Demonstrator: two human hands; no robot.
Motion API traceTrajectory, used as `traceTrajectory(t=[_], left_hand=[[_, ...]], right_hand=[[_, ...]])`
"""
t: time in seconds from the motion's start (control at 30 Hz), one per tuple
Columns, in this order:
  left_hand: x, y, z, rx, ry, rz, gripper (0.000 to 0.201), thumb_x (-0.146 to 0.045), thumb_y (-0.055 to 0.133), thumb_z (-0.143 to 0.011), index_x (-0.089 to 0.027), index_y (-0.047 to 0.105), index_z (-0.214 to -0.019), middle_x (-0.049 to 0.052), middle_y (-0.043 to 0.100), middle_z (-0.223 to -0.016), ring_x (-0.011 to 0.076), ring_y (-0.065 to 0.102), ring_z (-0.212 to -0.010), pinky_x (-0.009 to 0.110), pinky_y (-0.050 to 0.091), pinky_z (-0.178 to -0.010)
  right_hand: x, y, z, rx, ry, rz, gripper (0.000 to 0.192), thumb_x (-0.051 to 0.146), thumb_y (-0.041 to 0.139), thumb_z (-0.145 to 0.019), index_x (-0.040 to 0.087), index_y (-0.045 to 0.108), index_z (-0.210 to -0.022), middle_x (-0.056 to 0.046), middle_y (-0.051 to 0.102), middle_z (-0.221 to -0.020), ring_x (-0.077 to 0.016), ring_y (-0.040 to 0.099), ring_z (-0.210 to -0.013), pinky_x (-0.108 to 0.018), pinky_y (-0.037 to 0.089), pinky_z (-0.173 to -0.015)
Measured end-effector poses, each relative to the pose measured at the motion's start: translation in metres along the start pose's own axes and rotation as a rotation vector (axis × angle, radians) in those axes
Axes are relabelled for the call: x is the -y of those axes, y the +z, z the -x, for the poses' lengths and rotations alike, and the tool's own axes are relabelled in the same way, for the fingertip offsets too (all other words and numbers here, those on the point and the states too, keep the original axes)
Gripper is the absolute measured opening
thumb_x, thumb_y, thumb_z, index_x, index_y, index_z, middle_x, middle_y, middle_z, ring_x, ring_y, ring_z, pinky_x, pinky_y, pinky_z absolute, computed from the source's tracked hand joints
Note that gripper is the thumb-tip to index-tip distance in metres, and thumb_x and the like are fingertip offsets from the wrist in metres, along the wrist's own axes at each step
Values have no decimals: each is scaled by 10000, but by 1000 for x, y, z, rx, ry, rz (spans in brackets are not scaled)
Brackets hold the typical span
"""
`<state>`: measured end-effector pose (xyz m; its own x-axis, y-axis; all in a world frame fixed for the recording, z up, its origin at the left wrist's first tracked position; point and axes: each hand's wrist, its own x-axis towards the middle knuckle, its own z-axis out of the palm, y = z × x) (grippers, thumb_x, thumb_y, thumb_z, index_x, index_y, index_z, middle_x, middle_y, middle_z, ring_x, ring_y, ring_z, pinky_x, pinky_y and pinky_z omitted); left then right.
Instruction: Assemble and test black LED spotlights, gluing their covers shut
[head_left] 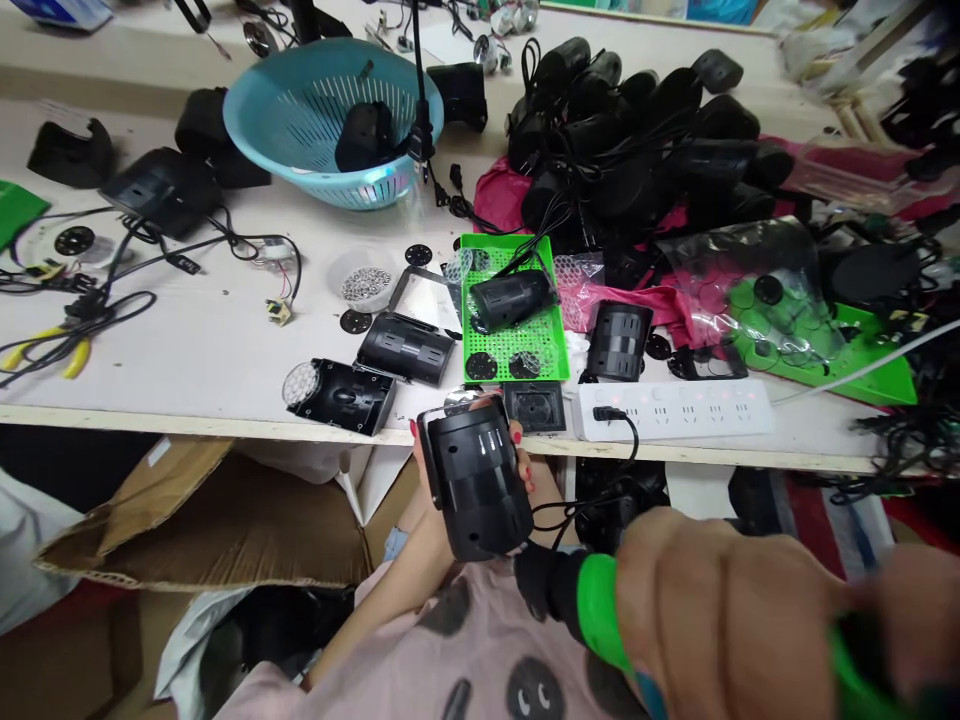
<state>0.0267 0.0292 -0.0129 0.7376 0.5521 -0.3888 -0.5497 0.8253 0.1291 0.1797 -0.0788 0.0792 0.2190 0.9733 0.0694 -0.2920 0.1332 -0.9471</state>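
Observation:
My left hand (524, 462) is wrapped round a black cylindrical lamp housing (484, 485), held tilted over my lap just off the table edge. Its fingertips show along the housing's right side; the palm is hidden behind it. Large and close to the camera, my right hand (720, 600) grips a green and black power screwdriver (598, 612). The driver's black nose meets or nearly meets the housing's lower right end; the exact contact cannot be made out. On the table by the housing lie an open half shell with a lens plate (341, 393) and a closed black shell (406, 348).
A green tray (558, 350) holds another black housing (513, 299). Left of it stands a bowl of small screws (366, 284). A white power strip (675, 410) lies along the front edge. Behind are a blue basket (262, 125) and a heap of black lamps (622, 140).

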Motion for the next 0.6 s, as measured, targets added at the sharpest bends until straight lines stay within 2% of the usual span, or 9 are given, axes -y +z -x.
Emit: traceTrajectory(t=[0.1, 0.23, 0.37, 0.43, 0.5, 0.6], left_hand=[[3, -2, -1, 1, 58, -17, 847, -887, 404, -751, -144, 717, -1010, 91, 694, -870, 211, 653, -650, 316, 525, -544], [5, -1, 0, 2, 95, -22, 841, -861, 387, -787, -158, 691, -1134, 90, 708, -923, 228, 661, -659, 359, 539, -594], [6, 5, -4, 85, 66, -87, 827, -842, 421, -788, -146, 704, -1132, 120, 737, -977, 313, 703, -832, 456, 557, -777], [5, 8, -8, 97, 11, -123, 829, -857, 497, -725, -154, 718, -1103, 123, 750, -928, 340, 712, -848, 472, 563, -788], [5, 8, -11, 63, -37, -163, 868, -874, 561, -653, -127, 735, -1059, 131, 752, -851, 319, 714, -769, 427, 575, -719], [6, 7, -14, -75, -70, -194, 906, -865, 606, -630, -90, 736, -1082, 148, 761, -840, 292, 713, -734, 370, 574, -673]], right_hand=[[-7, 1, -6, 158, -59, -55, 299, 527, 568, -947, 360, 691, -732, 61, 497, -415, -143, 471, -367, -274, 426, -461], [-7, 9, -10, 180, -63, -61, 238, 481, 590, -951, 364, 709, -781, 61, 522, -427, -141, 483, -364, -269, 420, -459], [0, 25, -15, 89, -55, -66, 165, 409, 605, -960, 354, 677, -823, 73, 577, -458, -136, 527, -363, -274, 452, -479], [3, 30, -19, 5, -94, -73, 139, 380, 606, -967, 337, 649, -842, 84, 598, -488, -119, 532, -358, -262, 459, -469], [5, 31, -23, -57, -173, -71, 174, 387, 584, -982, 299, 618, -836, 89, 606, -507, -99, 511, -339, -250, 460, -449], [6, 29, -28, -81, -278, -52, 248, 388, 586, -983, 251, 571, -777, 87, 598, -497, -87, 479, -313, -254, 462, -435]])
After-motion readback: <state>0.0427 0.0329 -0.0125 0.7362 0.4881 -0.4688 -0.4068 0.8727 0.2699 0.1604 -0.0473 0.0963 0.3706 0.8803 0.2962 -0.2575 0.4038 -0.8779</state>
